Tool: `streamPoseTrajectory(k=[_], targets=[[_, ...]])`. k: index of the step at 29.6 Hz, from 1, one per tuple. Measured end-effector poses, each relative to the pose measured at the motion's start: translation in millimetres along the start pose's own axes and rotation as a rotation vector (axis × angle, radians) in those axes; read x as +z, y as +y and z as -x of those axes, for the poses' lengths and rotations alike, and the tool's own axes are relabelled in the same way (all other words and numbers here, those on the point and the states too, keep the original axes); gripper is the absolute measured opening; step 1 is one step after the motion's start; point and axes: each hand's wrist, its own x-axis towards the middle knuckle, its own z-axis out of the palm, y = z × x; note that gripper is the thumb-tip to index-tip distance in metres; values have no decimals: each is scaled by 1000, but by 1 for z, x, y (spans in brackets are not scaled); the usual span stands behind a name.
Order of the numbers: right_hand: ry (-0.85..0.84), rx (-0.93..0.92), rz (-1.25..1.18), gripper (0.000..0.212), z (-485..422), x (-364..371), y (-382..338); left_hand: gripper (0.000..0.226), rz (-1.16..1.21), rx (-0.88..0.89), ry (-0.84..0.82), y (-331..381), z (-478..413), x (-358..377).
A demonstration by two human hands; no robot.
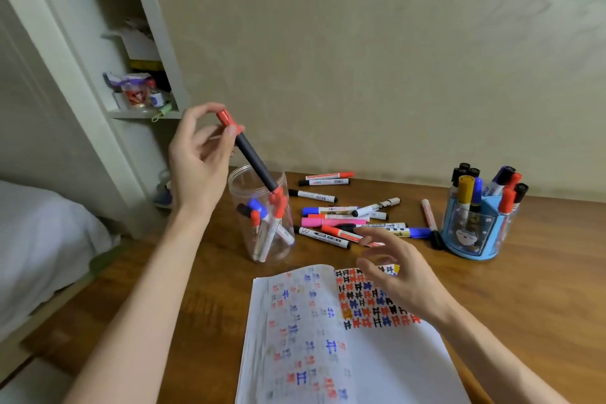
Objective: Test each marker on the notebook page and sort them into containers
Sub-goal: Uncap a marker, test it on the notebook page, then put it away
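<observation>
Left-hand fingertips (pixel 231 131) pinch a black-barrelled marker (pixel 254 159) just under its red cap, with the left hand (pixel 196 157) raised above the table. The marker's long axis is steeply tilted: cap end up and to the left, lower end down and to the right, dipping through the open mouth of the clear plastic jar (pixel 244 239). The jar stands upright near the table's left edge and holds several capped markers leaning inside. The right hand (pixel 400 275) hovers with fingers spread and loose, gripping nothing, over the top edge of the open notebook (pixel 377 364), whose right page bears rows of red, blue and black marks. Loose markers (pixel 344 223) lie scattered between jar and blue pen holder (pixel 472 233), which stands upright with markers in it. Bare wooden table (pixel 541 289) shows right of the notebook and in front of the holder.
</observation>
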Motion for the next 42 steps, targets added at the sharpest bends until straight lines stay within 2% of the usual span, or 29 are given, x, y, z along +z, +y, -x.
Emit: streamPoseTrajectory(k=[6, 16, 25, 30, 33, 35, 37, 42], targets=[[17, 4, -7, 48, -4, 10, 5, 33, 52, -10, 183, -2, -6, -8], [69, 31, -30, 47, -4, 10, 15, 33, -207, -119, -208, -33, 25, 1], [60, 23, -33, 47, -7, 9, 18, 29, -198, -76, -258, -47, 38, 3], [58, 35, -22, 46, -6, 10, 20, 48, -463, 58, -306, -65, 46, 4], [60, 28, -13, 46, -4, 10, 21, 55, -489, 14, -301, -66, 49, 6], [58, 30, -8, 46, -2, 10, 23, 74, -502, -6, -332, -60, 48, 7], [57, 33, -4, 46, -1, 10, 25, 87, -566, 54, -384, -51, 44, 10], [59, 29, -2, 46, 0, 11, 27, 85, -527, 41, -430, -44, 37, 22]])
